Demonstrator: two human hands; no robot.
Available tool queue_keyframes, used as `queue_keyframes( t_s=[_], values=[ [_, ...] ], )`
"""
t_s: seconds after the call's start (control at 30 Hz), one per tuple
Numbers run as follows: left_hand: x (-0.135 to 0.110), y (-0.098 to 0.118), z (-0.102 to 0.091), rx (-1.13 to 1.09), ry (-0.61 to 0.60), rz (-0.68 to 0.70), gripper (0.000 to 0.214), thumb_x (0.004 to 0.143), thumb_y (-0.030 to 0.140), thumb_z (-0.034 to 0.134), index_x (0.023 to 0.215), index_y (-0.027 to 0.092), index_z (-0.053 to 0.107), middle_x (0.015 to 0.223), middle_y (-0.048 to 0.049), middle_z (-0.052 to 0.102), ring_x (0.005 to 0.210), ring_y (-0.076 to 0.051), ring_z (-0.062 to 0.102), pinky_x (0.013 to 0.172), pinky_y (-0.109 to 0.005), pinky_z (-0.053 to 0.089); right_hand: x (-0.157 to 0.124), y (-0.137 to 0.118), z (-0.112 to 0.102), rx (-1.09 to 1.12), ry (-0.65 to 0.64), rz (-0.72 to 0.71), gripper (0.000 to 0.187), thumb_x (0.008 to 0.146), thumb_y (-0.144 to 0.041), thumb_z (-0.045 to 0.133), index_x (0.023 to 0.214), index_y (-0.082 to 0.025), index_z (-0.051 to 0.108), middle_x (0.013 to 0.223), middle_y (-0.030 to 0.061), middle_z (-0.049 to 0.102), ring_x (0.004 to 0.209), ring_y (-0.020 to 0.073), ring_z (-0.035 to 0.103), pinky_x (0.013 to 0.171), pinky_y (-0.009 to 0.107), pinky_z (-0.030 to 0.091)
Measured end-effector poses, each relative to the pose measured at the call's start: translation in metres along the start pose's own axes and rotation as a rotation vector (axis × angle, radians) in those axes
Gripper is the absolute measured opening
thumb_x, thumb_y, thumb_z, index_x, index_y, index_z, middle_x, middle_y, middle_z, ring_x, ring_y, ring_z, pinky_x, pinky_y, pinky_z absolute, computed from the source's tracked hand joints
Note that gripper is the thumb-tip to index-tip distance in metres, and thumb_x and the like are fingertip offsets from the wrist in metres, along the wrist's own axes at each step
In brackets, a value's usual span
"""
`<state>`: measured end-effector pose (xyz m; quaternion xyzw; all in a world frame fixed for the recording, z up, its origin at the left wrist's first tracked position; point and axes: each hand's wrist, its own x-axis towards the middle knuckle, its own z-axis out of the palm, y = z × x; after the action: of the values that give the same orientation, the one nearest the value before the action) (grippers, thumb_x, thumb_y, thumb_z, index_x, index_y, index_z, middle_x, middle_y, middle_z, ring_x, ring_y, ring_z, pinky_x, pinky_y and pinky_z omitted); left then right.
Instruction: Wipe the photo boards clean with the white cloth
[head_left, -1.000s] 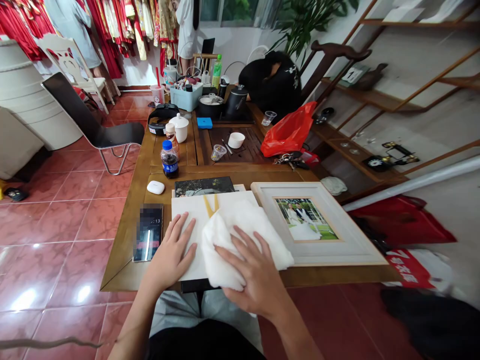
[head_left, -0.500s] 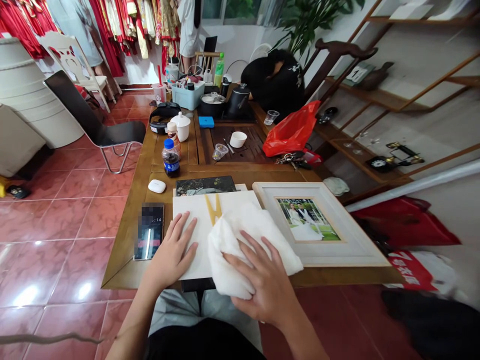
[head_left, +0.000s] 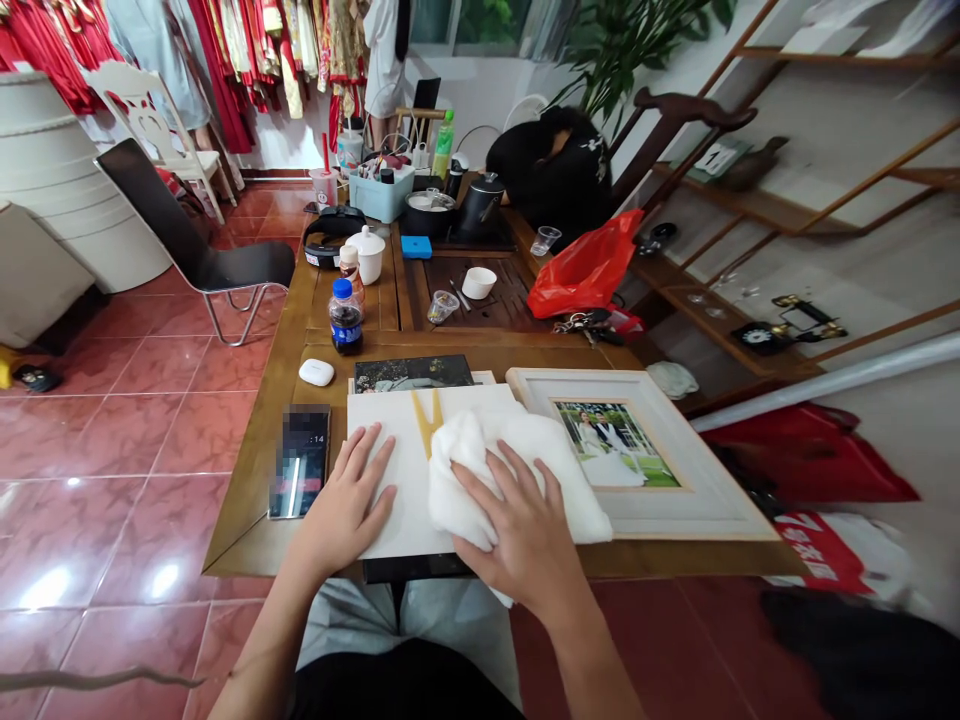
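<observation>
My left hand [head_left: 350, 503] lies flat with spread fingers on the left side of a white board [head_left: 382, 410], which has a yellow V-shaped mark [head_left: 427, 425] near its far edge. A bunched white cloth [head_left: 469, 455] covers the right part of the board. My right hand [head_left: 517, 520] grips that cloth, its fingers bent into the folds and pressing down. Part of the cloth spreads right, over the corner of a white picture frame [head_left: 720, 500] that holds a photo [head_left: 611, 440] of a couple. The board's near right corner is hidden under cloth and hand.
Left of the board are a phone [head_left: 300, 465] and a white earbud case [head_left: 316, 372]. Beyond stand a blue-capped bottle [head_left: 346, 320], a lidded white cup [head_left: 367, 255] and a red bag [head_left: 589, 265]. A person in black [head_left: 555, 170] leans on the far right side.
My right hand and the bunched cloth have shifted slightly right and away from me across the board. My left hand has stayed in place.
</observation>
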<state>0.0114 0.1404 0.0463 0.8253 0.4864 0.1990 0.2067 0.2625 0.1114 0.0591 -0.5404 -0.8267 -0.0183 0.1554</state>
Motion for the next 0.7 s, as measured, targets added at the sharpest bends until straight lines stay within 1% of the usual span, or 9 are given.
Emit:
queue_keyframes(
  t_s=[0.1,0.2,0.33,0.4,0.5,0.6,0.7],
  values=[
    [0.0,0.0,-0.001,0.011,-0.002,0.009,0.056,0.106,0.034,0.038,0.16,0.024,0.029,0.169,-0.0098,0.019,0.157,-0.032,0.011,0.125,-0.056,0.025,0.014,-0.011,-0.002,0.057,-0.054,-0.002,0.063,0.084,-0.049,0.06,0.143,-0.027,0.056,0.141,0.0152,0.056,0.142,0.0424,0.035,0.113,0.066,0.021],
    [0.001,0.0,-0.002,0.014,0.001,0.02,0.056,0.106,0.033,0.038,0.16,0.024,0.029,0.169,-0.0104,0.019,0.157,-0.033,0.012,0.124,-0.056,0.027,0.024,-0.018,-0.001,0.119,-0.111,-0.045,0.066,0.082,-0.053,0.061,0.143,-0.029,0.056,0.146,0.0142,0.053,0.144,0.043,0.033,0.114,0.067,0.018],
    [0.001,0.001,-0.004,0.017,-0.009,0.051,0.056,0.105,0.029,0.039,0.159,0.022,0.03,0.169,-0.0113,0.018,0.157,-0.033,0.011,0.124,-0.057,0.028,0.032,-0.021,0.0,0.189,-0.151,-0.106,0.069,0.08,-0.06,0.063,0.143,-0.032,0.056,0.149,0.0119,0.052,0.146,0.0424,0.029,0.116,0.066,0.013],
    [0.002,0.002,-0.005,0.021,-0.008,0.052,0.055,0.105,0.028,0.038,0.159,0.022,0.031,0.169,-0.0117,0.018,0.157,-0.033,0.011,0.124,-0.057,0.028,0.033,-0.017,0.0,0.208,-0.161,-0.124,0.069,0.079,-0.062,0.064,0.141,-0.032,0.058,0.148,0.0115,0.053,0.146,0.0416,0.03,0.116,0.065,0.013],
    [0.001,0.002,-0.005,0.033,-0.007,0.026,0.055,0.106,0.031,0.038,0.159,0.022,0.03,0.169,-0.0116,0.018,0.157,-0.033,0.012,0.124,-0.057,0.027,0.03,-0.005,-0.001,0.206,-0.153,-0.118,0.067,0.079,-0.061,0.065,0.139,-0.031,0.06,0.145,0.012,0.056,0.145,0.0398,0.033,0.116,0.063,0.016],
    [0.0,0.002,-0.003,0.042,-0.015,0.005,0.055,0.106,0.034,0.038,0.16,0.022,0.029,0.17,-0.0105,0.018,0.157,-0.032,0.01,0.125,-0.056,0.025,0.023,0.011,0.0,0.151,-0.096,-0.068,0.064,0.082,-0.054,0.063,0.141,-0.028,0.058,0.142,0.0145,0.057,0.144,0.0382,0.035,0.115,0.062,0.02],
    [0.0,0.002,-0.002,0.04,-0.016,0.0,0.056,0.106,0.035,0.037,0.16,0.022,0.029,0.17,-0.01,0.017,0.158,-0.031,0.009,0.125,-0.055,0.025,0.016,0.027,0.002,0.073,-0.042,0.016,0.06,0.086,-0.049,0.059,0.141,-0.026,0.058,0.141,0.0153,0.057,0.142,0.038,0.039,0.113,0.061,0.025]
  ],
)
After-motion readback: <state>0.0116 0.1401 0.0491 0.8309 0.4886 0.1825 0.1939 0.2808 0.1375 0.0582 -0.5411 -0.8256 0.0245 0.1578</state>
